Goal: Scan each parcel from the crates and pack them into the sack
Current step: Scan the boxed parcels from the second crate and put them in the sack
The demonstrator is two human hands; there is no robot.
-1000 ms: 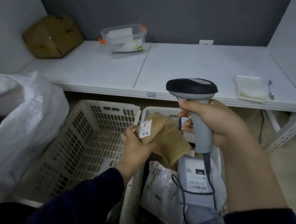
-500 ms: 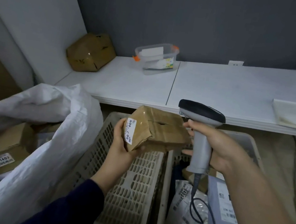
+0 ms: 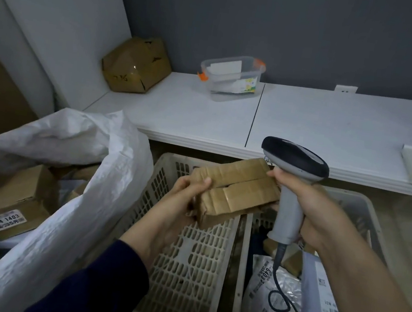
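Now that the parcel (image 3: 237,190) has turned its label from view, your left hand (image 3: 178,205) grips it and your right hand (image 3: 316,215) grips the scanner (image 3: 290,192); the sack (image 3: 91,165) is likely next.

The left hand (image 3: 179,200) grips a cardboard parcel (image 3: 234,192) over the empty left crate (image 3: 182,272); the right hand (image 3: 316,212) holds a scanner (image 3: 291,184) just beside it. The right crate (image 3: 362,211) holds more parcels. At left, an open sack (image 3: 74,189) contains a labelled box (image 3: 13,204)
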